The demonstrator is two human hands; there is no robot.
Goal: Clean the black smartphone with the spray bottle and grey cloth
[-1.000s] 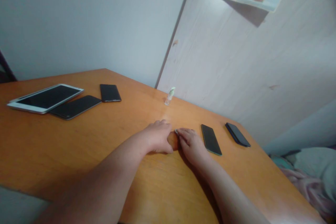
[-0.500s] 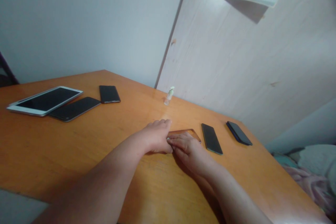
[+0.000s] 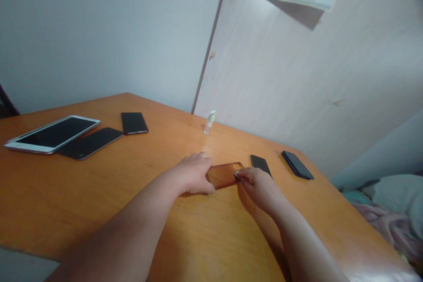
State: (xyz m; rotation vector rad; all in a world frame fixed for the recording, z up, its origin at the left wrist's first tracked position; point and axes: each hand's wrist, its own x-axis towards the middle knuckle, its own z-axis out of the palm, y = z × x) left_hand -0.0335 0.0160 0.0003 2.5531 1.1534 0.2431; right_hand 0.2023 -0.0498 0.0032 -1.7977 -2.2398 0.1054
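On the smooth orange table, a translucent brown case

Thin-rimmed, rectangular — the left hand clasps its left end with curved fingers, the right hand pinches a small whitish thing at the other. Beyond: a slab-like black phone, then a clear little bottle.

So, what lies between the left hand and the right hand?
In the head view, a translucent brown phone case lies there; the left hand holds one end, the right hand pinches a small white thing at the other.
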